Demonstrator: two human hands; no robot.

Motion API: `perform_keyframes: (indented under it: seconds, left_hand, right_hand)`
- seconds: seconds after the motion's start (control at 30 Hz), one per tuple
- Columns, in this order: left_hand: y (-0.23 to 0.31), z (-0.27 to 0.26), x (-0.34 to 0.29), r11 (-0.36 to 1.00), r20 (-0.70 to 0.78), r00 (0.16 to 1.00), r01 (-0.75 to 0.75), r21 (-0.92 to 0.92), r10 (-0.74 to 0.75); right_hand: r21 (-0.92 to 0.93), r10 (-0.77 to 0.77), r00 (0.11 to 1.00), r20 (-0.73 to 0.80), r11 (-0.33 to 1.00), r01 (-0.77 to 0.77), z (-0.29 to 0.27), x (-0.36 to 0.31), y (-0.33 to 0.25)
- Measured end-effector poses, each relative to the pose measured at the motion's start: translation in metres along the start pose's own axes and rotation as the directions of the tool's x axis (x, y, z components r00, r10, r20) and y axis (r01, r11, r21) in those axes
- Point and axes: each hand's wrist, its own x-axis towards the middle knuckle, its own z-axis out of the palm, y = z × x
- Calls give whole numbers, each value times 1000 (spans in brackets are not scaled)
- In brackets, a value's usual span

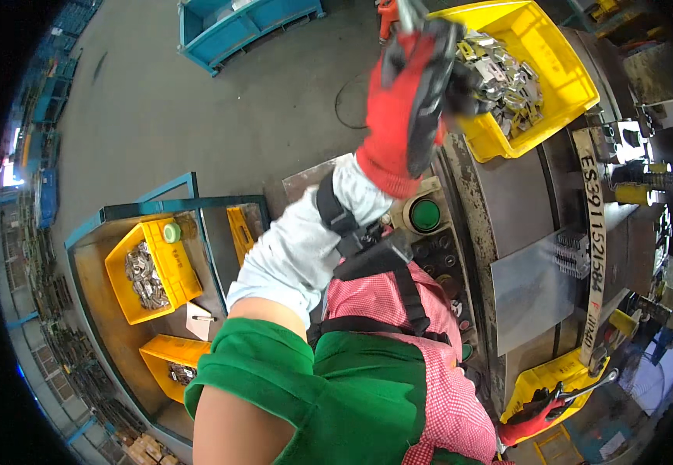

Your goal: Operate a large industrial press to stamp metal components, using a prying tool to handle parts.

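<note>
At the top, my left hand (412, 105), in a red and black glove, reaches to the near side of a yellow bin (561, 66). Small bent metal pieces (511, 81) lie heaped in that bin. Its fingers are smeared by motion, and what they hold, if anything, is unclear. At the lower right, my right hand (534, 420), gloved the same way, is closed around a slim grey metal hand tool (590, 387) with a forked-looking end. This hand is over another yellow bin (542, 378).
A metal work surface with a thin, see-through sheet (534, 291) lies right of my body. At left stands a blue-framed cart (89, 287) carrying yellow bins (178, 263) of metal parts. A blue container (247, 31) stands on the floor. A green-topped round can (425, 215) is near my waist.
</note>
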Motion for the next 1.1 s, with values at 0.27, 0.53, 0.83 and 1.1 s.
perform_keyframes:
  seconds: [0.27,0.53,0.83,1.1]
  left_hand:
    - [-60,7,-43,941,-215,937,216,-262,-275]
    - [-23,64,-1,953,-139,978,-188,-236,158]
    - [-2,66,27,940,152,960,-185,-288,235]
    - [1,64,6,914,-209,896,-406,-26,392]
  right_hand:
    - [820,556,778,293,273,-503,2,7,-29]
    - [793,605,729,320,250,-556,5,-3,-19]
    - [805,557,786,270,316,-501,9,-11,-27]
    - [771,522,763,381,275,-574,22,-26,-5]
